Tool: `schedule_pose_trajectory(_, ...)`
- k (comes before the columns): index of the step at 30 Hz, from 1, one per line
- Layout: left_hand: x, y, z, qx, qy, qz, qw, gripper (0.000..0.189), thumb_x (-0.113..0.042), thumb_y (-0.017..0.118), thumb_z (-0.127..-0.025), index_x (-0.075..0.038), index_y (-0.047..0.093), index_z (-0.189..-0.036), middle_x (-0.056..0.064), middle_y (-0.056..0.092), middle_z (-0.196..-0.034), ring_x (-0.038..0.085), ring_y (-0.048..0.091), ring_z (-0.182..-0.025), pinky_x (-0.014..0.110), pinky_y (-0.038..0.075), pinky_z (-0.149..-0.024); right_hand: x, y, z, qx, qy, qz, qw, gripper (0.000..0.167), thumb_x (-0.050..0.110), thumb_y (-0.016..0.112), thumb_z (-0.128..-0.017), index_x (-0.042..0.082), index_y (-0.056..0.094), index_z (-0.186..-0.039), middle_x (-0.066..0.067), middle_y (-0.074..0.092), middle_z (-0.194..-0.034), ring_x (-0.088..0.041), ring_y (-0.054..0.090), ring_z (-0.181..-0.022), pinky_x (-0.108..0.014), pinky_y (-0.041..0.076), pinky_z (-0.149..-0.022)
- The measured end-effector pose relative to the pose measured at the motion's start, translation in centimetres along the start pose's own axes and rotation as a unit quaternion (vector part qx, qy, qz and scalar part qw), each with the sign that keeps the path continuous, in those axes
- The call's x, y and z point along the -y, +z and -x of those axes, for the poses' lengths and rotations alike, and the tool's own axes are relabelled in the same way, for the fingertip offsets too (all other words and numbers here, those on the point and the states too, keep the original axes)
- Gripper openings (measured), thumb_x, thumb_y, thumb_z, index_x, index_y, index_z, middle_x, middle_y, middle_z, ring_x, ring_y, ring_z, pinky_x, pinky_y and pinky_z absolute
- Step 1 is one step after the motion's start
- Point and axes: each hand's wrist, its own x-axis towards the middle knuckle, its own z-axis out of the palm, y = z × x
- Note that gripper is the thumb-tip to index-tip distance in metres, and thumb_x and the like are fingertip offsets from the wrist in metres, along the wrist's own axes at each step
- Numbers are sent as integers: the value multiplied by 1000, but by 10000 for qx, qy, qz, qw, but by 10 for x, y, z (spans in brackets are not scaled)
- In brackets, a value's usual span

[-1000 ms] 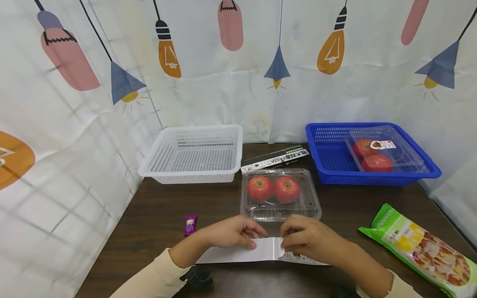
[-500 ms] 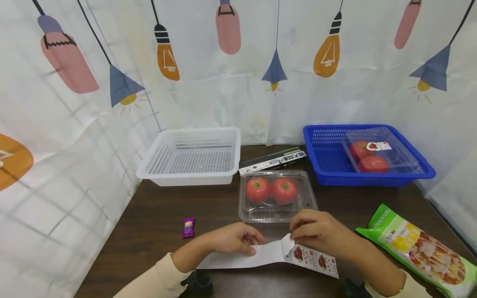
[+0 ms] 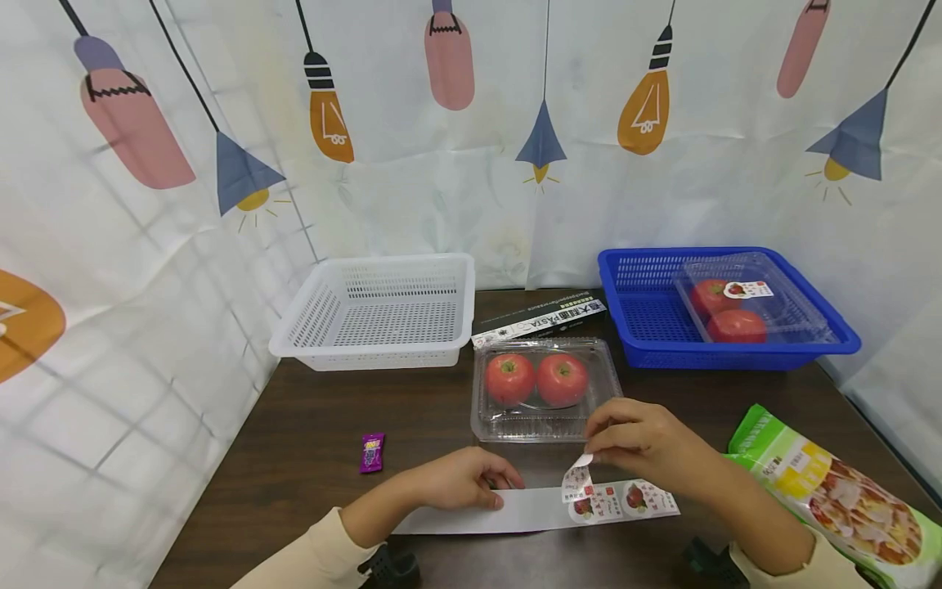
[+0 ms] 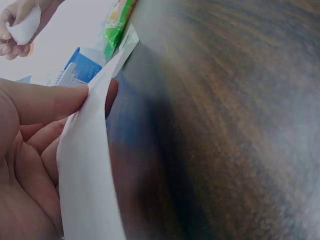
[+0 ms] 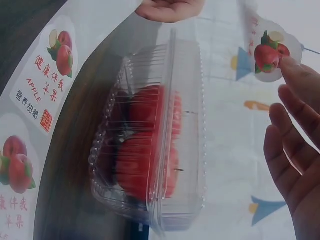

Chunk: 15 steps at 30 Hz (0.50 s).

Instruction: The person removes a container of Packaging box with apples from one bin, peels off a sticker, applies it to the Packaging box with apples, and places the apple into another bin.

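My left hand (image 3: 471,481) pinches a long white strip of sticker backing paper (image 3: 515,514) between thumb and fingers; the left wrist view shows the thumb (image 4: 55,102) on top of it. Printed apple labels fill the strip's right end. With thumb and fingertips, my right hand (image 3: 648,442) holds a curled apple sticker (image 5: 270,56) by one end. In the head view this sticker's lower part overlaps the strip. Just behind the hands sits a closed clear plastic box (image 3: 605,384) with two red round fruits (image 3: 535,380) inside.
At the back left stands a white basket (image 3: 383,358). The blue basket (image 3: 728,356) at the back right holds another clear box (image 3: 798,315) bearing a label. A pasta box (image 3: 540,319) lies between them. A purple packet (image 3: 372,452) and a green food bag (image 3: 846,491) flank the hands.
The right hand has moved up and right, and the sticker's end has come away from the strip with it. The left hand has stayed nearly in place on the strip.
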Motion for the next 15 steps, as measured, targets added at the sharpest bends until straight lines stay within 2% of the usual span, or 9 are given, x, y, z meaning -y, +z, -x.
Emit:
schedule_pose_trajectory(5,0,-1,1,-147,38,-626,9979,26,-6,70,-88,-11,69,-114,-12,66,-98,-1,60,-86,19,51,-75,2,-1,1,208,508,85,9985,17,25,59,-98,14,72,-99,2,66,-104,-11,63,-93,-17,49,-82)
schedule_pose_trajectory(7,-1,-3,4,-234,44,-810,9964,25,-9,70,-90,-11,69,-115,-13,66,-101,-2,60,-86,18,50,-77,2,-1,2,257,818,81,9963,16,26,60,-98,16,72,-101,7,67,-105,-10,64,-95,-17,49,-82)
schedule_pose_trajectory(8,-1,-4,6,-274,39,-854,9960,25,-11,69,-91,-11,68,-116,-13,66,-101,-2,60,-87,18,50,-77,2,0,2,243,912,78,9955,11,22,64,-96,17,71,-102,8,67,-104,-9,64,-94,-17,49,-82)
schedule_pose_trajectory(10,-2,-6,10,-347,26,-800,9962,24,-13,68,-92,-11,68,-116,-12,67,-102,-2,60,-87,18,51,-78,1,1,3,192,1118,86,9935,14,12,71,-89,17,71,-103,8,68,-102,-9,65,-91,-17,51,-78)
schedule_pose_trajectory(12,-2,-9,15,-379,19,-643,9972,24,-14,67,-93,-10,67,-117,-8,67,-104,0,61,-88,20,51,-78,1,2,4,125,1326,132,9910,27,0,76,-82,17,70,-102,9,69,-98,-7,64,-86,-20,53,-72)
schedule_pose_trajectory(14,-1,-13,18,-424,-9,-521,9977,24,-16,66,-94,-9,67,-117,-5,68,-105,2,62,-90,21,52,-79,0,2,4,56,1458,216,9891,38,-10,77,-74,16,69,-100,9,69,-94,-5,63,-80,-22,53,-67)
schedule_pose_trajectory(15,1,-16,19,-449,-36,-473,9979,23,-17,66,-94,-8,68,-116,-3,68,-105,3,63,-91,21,52,-78,-1,3,5,54,1577,253,9872,38,-10,77,-74,17,69,-99,10,68,-92,-4,62,-78,-24,54,-65)
